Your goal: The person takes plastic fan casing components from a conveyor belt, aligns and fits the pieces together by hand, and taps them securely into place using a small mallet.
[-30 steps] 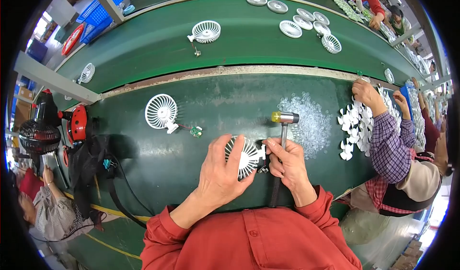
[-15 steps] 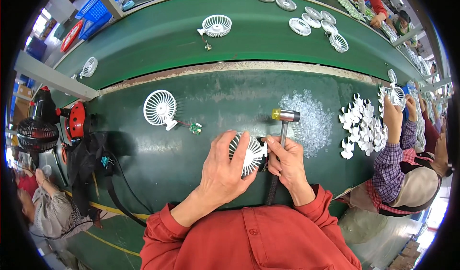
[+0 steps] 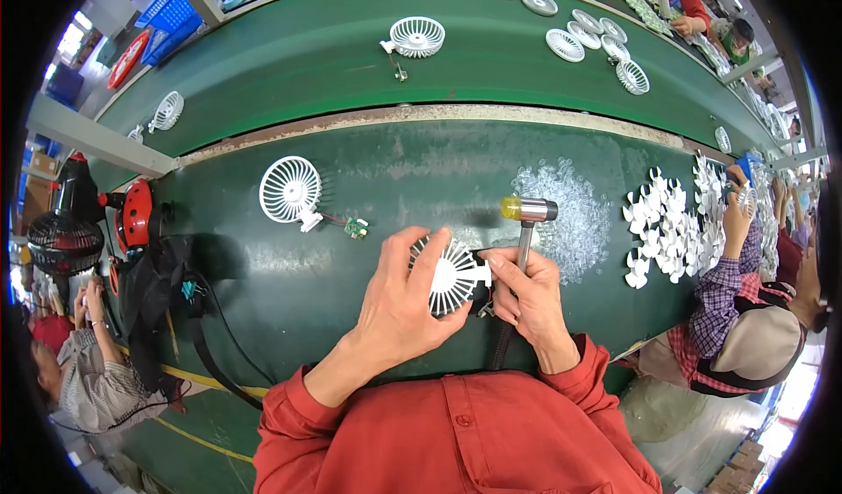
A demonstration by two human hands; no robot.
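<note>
My left hand [image 3: 396, 294] is wrapped round a small white fan housing [image 3: 453, 278] with radiating ribs, held just above the green bench. My right hand [image 3: 530, 299] grips a hammer [image 3: 524, 247] by its shaft, head up, one end yellow and the other dark. Its thumb and fingertips also pinch the fan's white neck. A dark part shows beneath that neck, mostly hidden by the fingers. Left of my hands, a second white fan housing [image 3: 290, 190] lies on the bench, wired to a small green circuit board [image 3: 356, 227].
Small clear plastic pieces [image 3: 566, 222] lie heaped beyond my right hand, beside white fan blades [image 3: 660, 227]. A conveyor belt [image 3: 289, 82] carries fan housings [image 3: 417, 37] and round covers [image 3: 564, 45]. A black desk fan [image 3: 66, 240] stands left. A co-worker in checked sleeves [image 3: 719, 297] sits right.
The parts on the belt have shifted right. My hands keep their hold, with the fan housing turned slightly. The right co-worker's hands have moved away, and the left co-worker's hands have risen.
</note>
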